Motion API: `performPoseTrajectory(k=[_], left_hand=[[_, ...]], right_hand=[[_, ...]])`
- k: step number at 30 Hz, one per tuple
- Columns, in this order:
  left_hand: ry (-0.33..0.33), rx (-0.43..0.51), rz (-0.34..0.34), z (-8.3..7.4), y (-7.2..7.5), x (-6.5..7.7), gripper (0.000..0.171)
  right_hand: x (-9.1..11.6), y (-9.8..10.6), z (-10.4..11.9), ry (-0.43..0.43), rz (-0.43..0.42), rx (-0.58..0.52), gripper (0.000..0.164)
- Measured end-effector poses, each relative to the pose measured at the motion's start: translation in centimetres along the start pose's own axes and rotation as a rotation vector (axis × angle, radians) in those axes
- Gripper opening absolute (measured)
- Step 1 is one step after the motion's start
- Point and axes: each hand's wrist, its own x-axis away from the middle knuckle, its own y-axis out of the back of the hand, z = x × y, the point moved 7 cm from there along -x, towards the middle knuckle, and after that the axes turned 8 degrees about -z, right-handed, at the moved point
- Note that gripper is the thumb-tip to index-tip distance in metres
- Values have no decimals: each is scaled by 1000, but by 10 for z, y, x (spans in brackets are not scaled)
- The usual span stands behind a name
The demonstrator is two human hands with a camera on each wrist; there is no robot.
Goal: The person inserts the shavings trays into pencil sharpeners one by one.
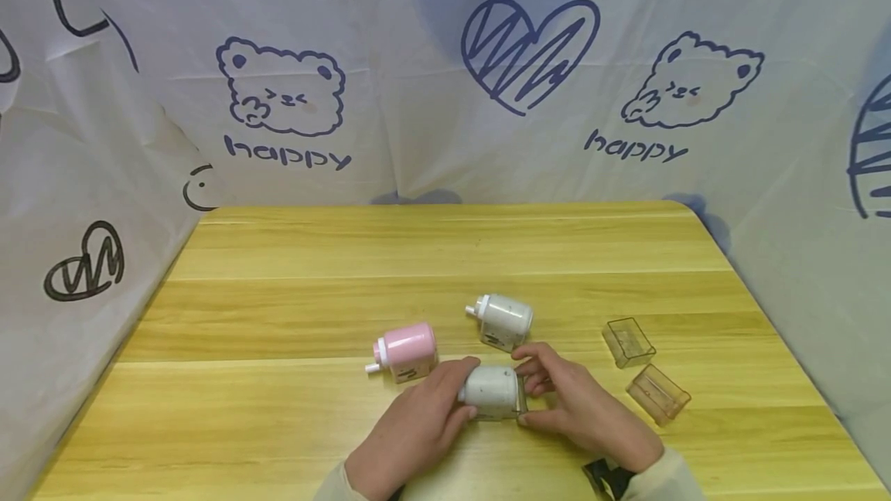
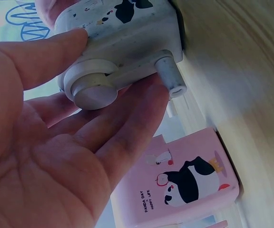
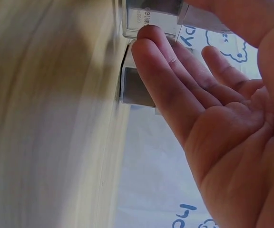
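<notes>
Plainly, the white sharpener (image 1: 490, 389) sits between your hands, with your left grip (image 1: 426, 417) curled round its crank end, thumb on one side and fingers on the other. Your right grip (image 1: 571, 397) is parted only by the width of the clear bin (image 1: 522, 395) it pinches at the opposite end. Your left wrist view shows what the head view hides: a crank handle (image 2: 170, 77) just beside your fingers and a round cap (image 2: 96, 89) near your thumb. Only your right wrist view shows the small lettering (image 3: 146, 18) on the bin by your fingertips. The head view alone places an amber bin (image 1: 659, 394) and a smoky bin (image 1: 629, 343) right of your right grip, on the surface (image 1: 278, 431). Beyond your left grip rests a pink sharpener (image 1: 409, 350); a second white sharpener (image 1: 506, 322) rests just beyond your right.
</notes>
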Motion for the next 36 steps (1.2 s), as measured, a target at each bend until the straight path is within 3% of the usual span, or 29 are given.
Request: performPoseTrajectory(k=[23, 36], left_hand=[[10, 5, 14, -1, 0, -1, 52], [18, -6, 19, -1, 0, 0, 52]], right_hand=[[-1, -1, 4, 45, -21, 14, 69], [-1, -2, 6, 7, -5, 15, 68]])
